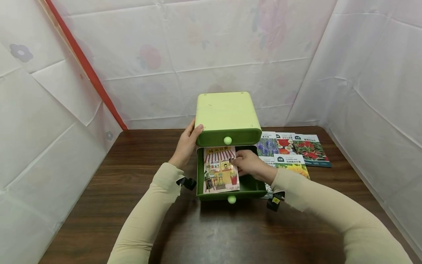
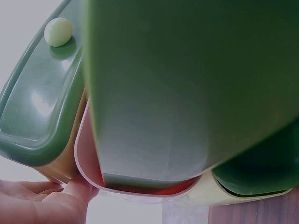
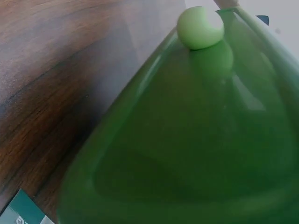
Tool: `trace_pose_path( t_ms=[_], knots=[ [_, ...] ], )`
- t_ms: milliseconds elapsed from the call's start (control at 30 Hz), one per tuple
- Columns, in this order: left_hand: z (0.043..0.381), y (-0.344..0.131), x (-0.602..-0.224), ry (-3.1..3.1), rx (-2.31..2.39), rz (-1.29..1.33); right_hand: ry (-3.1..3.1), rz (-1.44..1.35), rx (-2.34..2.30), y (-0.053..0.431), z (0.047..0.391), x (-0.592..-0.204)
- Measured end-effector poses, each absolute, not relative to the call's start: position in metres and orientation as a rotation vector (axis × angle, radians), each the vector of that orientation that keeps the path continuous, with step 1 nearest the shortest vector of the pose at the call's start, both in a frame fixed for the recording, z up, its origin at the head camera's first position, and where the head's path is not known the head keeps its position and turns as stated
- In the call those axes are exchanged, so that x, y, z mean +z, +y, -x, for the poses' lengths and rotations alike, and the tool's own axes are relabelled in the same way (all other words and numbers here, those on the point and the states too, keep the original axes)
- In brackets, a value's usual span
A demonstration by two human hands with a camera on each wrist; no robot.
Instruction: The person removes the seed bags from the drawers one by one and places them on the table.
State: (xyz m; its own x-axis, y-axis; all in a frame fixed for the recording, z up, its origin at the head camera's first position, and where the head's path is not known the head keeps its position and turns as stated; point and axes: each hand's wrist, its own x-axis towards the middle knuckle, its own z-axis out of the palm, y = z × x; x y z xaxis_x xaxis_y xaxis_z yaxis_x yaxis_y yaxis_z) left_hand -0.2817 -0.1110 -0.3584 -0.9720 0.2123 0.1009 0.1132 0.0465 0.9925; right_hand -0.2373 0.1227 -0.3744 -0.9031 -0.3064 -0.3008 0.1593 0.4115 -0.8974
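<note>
A stacked drawer box with a light green top [image 1: 227,110] stands at the table's back. Its top drawer [image 1: 211,138] is closed, and a lower green drawer [image 1: 254,187] is pulled out. My left hand [image 1: 187,143] rests against the box's left side, thumb at the front corner; fingers [image 2: 42,200] touch the side in the left wrist view. A seed packet [image 1: 219,176] with a striped shop awning lies in the pulled-out drawer. My right hand [image 1: 250,163] reaches inside and pinches the packet's right edge. The right wrist view shows only the drawer front [image 3: 196,140], hiding the fingers.
Several flower seed packets [image 1: 308,146] lie overlapping on the dark wooden table [image 1: 141,157] right of the drawer box. In the left wrist view another dark green drawer [image 2: 261,163] shows beside the pulled-out one. White sheeting [image 1: 132,73] hangs behind and at both sides.
</note>
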Motion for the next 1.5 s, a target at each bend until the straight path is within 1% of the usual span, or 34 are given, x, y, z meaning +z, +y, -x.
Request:
trace_pose_path(
  t_ms=[433, 1100, 1300, 1500],
  knots=[
    [0.279, -0.112, -0.358, 2.250, 2.057, -0.353, 2.140, 0.050, -1.559, 0.145, 0.233, -0.362],
    [0.282, -0.111, -0.358, 2.254, 2.052, -0.322, 1.941, 0.169, -1.597, 0.194, 0.192, -0.333],
    [0.282, -0.112, -0.356, 2.230, 2.065, -0.326, 2.032, 0.212, -1.612, 0.211, 0.186, -0.320],
    [0.282, -0.113, -0.357, 2.231, 2.077, -0.325, 2.171, 0.215, -1.641, 0.231, 0.184, -0.317]
  ],
)
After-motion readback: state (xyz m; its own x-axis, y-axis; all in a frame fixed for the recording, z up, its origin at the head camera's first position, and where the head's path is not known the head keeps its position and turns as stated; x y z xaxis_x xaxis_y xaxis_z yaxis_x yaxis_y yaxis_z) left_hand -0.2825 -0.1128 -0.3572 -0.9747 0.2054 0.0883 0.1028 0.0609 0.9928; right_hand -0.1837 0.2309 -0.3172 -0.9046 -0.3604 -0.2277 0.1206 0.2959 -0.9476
